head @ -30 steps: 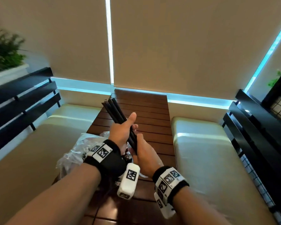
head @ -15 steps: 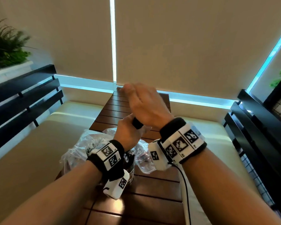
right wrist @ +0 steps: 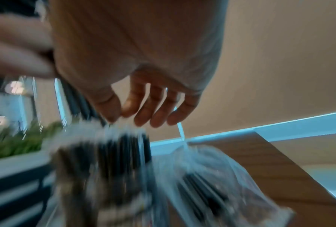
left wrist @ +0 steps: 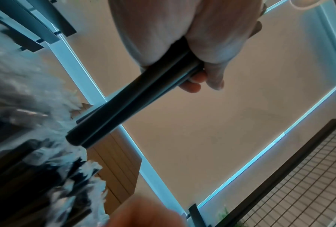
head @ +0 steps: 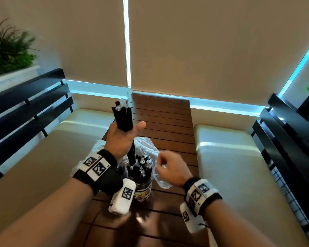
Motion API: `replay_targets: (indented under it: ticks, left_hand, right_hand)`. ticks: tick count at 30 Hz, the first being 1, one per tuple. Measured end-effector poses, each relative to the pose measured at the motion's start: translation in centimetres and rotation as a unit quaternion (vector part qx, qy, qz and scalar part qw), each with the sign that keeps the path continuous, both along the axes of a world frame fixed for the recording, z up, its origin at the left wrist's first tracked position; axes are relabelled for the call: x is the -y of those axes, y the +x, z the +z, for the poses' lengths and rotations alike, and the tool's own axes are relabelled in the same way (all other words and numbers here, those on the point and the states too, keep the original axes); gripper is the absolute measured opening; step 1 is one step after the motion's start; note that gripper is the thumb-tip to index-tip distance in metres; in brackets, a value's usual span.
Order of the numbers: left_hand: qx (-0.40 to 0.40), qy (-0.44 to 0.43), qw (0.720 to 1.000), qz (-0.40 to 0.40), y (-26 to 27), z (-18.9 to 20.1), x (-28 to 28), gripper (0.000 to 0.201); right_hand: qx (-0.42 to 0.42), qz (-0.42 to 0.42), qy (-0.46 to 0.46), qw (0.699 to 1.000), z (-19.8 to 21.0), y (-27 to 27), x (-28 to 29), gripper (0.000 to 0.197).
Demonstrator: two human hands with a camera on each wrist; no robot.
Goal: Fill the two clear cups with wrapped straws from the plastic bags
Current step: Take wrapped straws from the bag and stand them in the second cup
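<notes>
My left hand (head: 125, 135) grips a bundle of black wrapped straws (head: 122, 118) upright, above and just behind a clear cup (head: 143, 188). In the left wrist view the fingers (left wrist: 192, 86) curl round the bundle (left wrist: 134, 104). The cup stands on the wooden table (head: 168, 122) and holds several black straws with crinkled clear wrapper tips. My right hand (head: 161, 165) hovers to the right of the cup mouth with loosely curled fingers (right wrist: 159, 118) that hold nothing I can make out. Crumpled plastic bags (head: 147, 148) lie behind and beside the cup. Only one cup shows.
Cream bench cushions (head: 230, 166) flank the narrow table on both sides, with black slatted backrests (head: 25, 111) behind them. A potted plant (head: 7, 50) sits at the far left. Beige blinds close off the back.
My right hand has dropped from above the left hand to the right of the cup. The left hand has risen and now holds the straw bundle upright over the cup.
</notes>
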State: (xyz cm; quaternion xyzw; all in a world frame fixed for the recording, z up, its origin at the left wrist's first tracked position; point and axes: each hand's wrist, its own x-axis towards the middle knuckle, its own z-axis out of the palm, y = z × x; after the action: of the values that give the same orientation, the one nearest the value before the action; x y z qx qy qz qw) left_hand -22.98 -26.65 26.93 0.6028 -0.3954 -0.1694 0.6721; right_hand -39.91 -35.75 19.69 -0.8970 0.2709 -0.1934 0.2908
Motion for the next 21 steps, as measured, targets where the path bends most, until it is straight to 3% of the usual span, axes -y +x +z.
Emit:
replay_targets:
  ticks: [2,4,7,12,15,18,21]
  left_hand:
    - [0.003,0.005,1.000,0.009,0.1,-0.9,-0.2,0.048]
    - [-0.001,0.010,1.000,0.018,0.0,-1.5,-0.3,0.054]
    - [-0.010,-0.003,0.999,0.033,-0.1,-2.4,-0.3,0.074]
    - [-0.047,-0.009,0.998,0.029,-0.2,-3.3,0.4,0.069]
    - [-0.069,-0.010,0.997,0.041,0.0,-3.5,1.2,0.062]
    - [-0.103,-0.009,0.993,0.064,-0.1,-3.4,1.8,0.040]
    - [-0.115,-0.008,0.991,0.071,0.0,-3.6,2.3,0.035]
  right_hand:
    - [-0.101,0.078,-0.014,0.992,-3.7,-0.2,-1.4,0.010]
    - [-0.135,0.073,-0.060,0.986,-5.9,0.0,-2.6,0.020]
    - [-0.108,0.040,-0.123,0.986,-7.3,0.9,-3.3,0.026]
    - [-0.077,0.072,-0.187,0.977,-7.3,2.2,-3.3,0.040]
    - [-0.099,0.082,-0.142,0.981,-7.5,3.0,-2.7,0.039]
    - [-0.056,0.063,-0.050,0.995,-7.5,3.4,-2.2,0.012]
    - [-0.061,0.043,-0.011,0.997,-7.8,3.9,-1.6,0.022]
